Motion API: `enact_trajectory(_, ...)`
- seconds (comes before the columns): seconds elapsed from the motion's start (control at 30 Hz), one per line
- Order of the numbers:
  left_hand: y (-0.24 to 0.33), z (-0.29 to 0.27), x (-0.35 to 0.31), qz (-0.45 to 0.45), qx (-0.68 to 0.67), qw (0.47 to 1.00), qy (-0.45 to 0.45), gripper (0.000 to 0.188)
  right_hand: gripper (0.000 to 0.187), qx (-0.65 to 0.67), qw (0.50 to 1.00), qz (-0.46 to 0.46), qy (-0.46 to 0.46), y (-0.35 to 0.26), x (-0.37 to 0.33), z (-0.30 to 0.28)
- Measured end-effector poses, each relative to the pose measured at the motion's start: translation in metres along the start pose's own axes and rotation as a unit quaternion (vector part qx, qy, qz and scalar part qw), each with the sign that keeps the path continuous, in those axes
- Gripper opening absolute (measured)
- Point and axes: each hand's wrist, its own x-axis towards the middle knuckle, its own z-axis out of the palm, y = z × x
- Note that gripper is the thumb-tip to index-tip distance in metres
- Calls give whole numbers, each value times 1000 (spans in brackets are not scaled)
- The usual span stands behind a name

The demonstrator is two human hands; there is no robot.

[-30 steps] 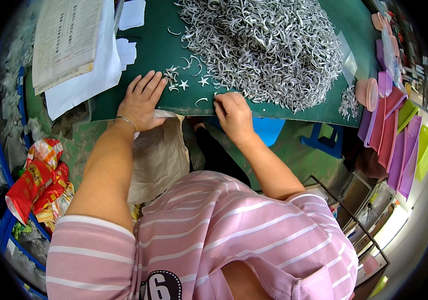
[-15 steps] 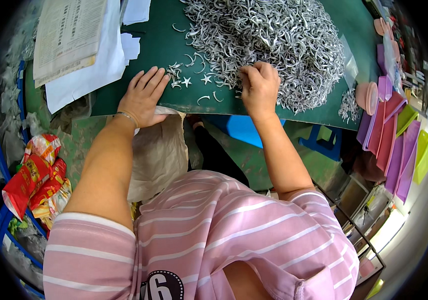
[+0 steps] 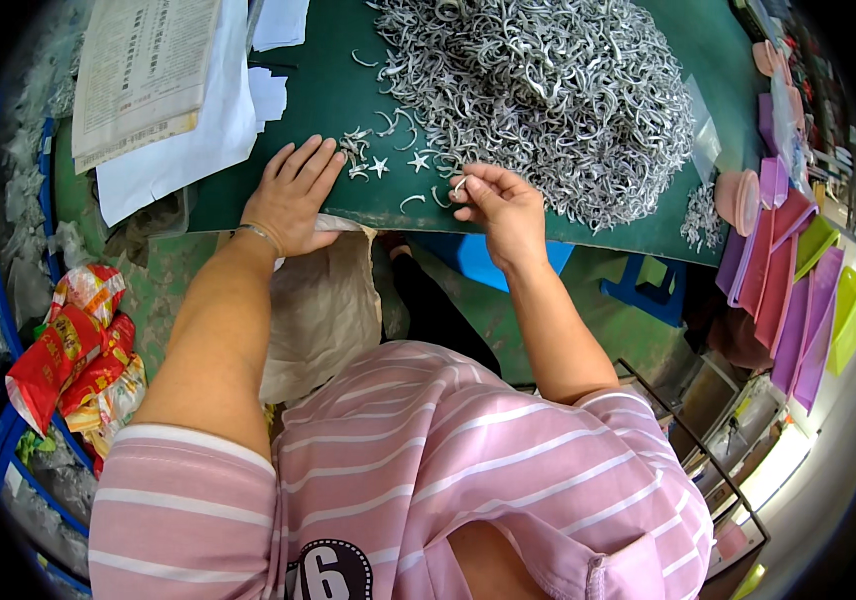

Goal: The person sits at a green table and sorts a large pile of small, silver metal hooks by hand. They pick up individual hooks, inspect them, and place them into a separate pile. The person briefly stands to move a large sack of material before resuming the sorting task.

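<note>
Between the thumb and forefinger of my right hand (image 3: 506, 218) is a small silver crescent-shaped piece (image 3: 461, 186), held just above the table's near edge. Beyond that hand rises a big heap of similar silver crescent pieces (image 3: 558, 110). My left hand (image 3: 293, 200) lies flat at the table edge, fingers stretched out. By its fingertips is a small cluster of silver bits (image 3: 355, 143), and beside that are two silver stars, one nearer the hand (image 3: 379, 166) and one farther right (image 3: 419, 161). Loose crescents (image 3: 412, 203) lie between my hands.
A pale sack (image 3: 323, 310) hangs below the table edge under my left hand. Printed sheets (image 3: 148, 75) and white paper (image 3: 176, 160) cover the table's left side. At the right are a small silver pile (image 3: 701, 215), pink cups (image 3: 738, 198) and a blue stool (image 3: 648, 290).
My right hand has drawn back from the heap, a little left and nearer, and turned so that the crescent piece shows in its fingers. The left hand stays in place.
</note>
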Motion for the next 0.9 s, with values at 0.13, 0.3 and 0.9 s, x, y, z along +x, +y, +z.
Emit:
enact_trajectory(0.13,1,2,-1,-9,6,1000,-7,98,17,61,996,63,-7,2,-4,3)
enact_trajectory(0.3,0,3,-1,-10,6,1000,-12,97,18,70,995,63,-19,0,-7,3)
enact_trajectory(0.9,-1,1,0,-4,5,1000,-12,103,25,-31,998,-59,12,11,-6,5)
